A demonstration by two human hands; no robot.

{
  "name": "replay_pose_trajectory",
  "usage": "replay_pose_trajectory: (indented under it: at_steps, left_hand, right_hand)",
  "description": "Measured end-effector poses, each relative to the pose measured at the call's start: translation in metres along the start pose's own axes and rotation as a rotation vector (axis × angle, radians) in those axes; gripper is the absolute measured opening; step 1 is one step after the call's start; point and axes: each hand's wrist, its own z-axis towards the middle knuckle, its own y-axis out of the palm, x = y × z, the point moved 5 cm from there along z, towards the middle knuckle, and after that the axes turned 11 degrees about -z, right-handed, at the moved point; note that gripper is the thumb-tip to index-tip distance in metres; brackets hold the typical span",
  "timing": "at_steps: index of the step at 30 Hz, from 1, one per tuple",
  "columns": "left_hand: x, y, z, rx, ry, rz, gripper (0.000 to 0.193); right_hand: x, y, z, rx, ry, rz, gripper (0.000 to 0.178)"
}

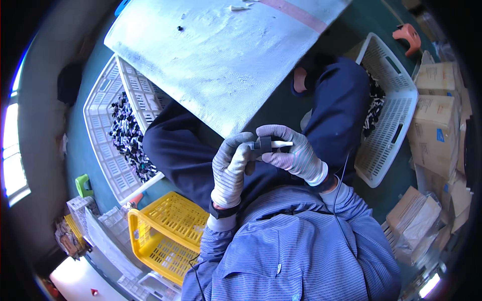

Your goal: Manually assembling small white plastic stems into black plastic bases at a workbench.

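Note:
Both hands, in pale knit gloves, meet in front of my lap around one small black part with a white tip [264,144]. Its narrow white end [282,144] points right, beneath the fingers of my right hand [298,156]. On the other side my left hand [230,170] pinches the part's left end between thumb and fingers. My right thumb and forefinger close on the black middle. The fingertips hide some of the part, so I cannot tell whether it is one piece or two.
A white-covered table [201,65] stands ahead, with small scraps on top. White crates of small black-and-white pieces flank me, one left [103,145] and one right [396,135]. A yellow basket [165,241] lies at lower left. Cardboard boxes [434,123] line the right side.

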Motion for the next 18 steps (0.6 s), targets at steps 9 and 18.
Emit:
replay_pose_trajectory:
  at_steps: [9,18]
  left_hand:
    - [0.004,-0.012,-0.002,-0.059,0.009,-0.055,0.033]
    - [0.029,-0.054,-0.005,0.112,0.151,-0.037,0.030]
  right_hand:
    - [0.016,0.007,0.002,-0.024,0.229,0.167,0.047]
    - [0.026,0.020,0.010,0.023,0.186,0.203,0.038]
